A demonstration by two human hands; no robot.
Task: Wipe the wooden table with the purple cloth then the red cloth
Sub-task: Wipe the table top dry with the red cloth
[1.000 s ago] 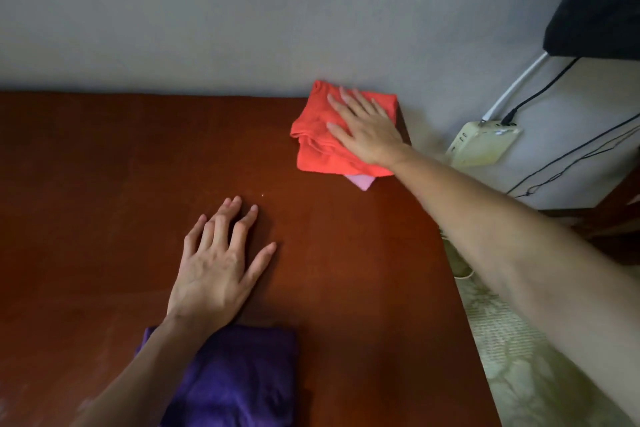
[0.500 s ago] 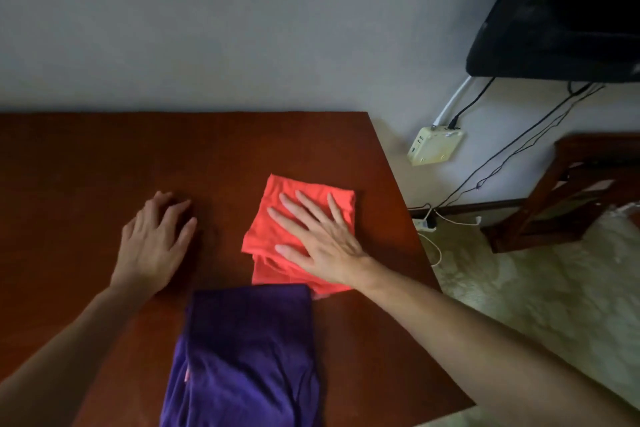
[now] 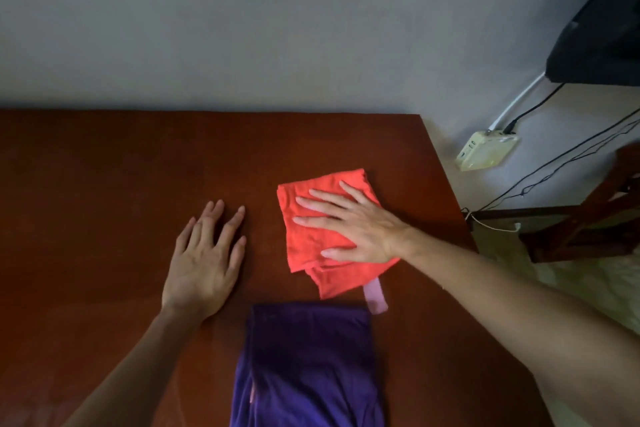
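The red cloth [image 3: 334,279] lies folded on the wooden table [image 3: 104,184], right of centre. My right hand [image 3: 353,224] presses flat on top of it, fingers spread and pointing left. A pink tag [image 3: 375,296] sticks out from under the cloth's near edge. The purple cloth [image 3: 308,364] lies folded at the near edge, just below the red one, with no hand on it. My left hand [image 3: 204,260] rests flat on the bare wood to the left of the red cloth, holding nothing.
The table's right edge [image 3: 446,191] drops off close to the red cloth. A grey wall runs along the far edge. On the wall to the right hang a pale power strip [image 3: 486,149] with cables and a dark screen [image 3: 602,35]. Dark wooden furniture [image 3: 588,229] stands on the floor.
My right hand has dragged the red cloth from the far right corner toward me, near the purple cloth. The pink tag now shows more. My left hand has stayed flat on the wood.
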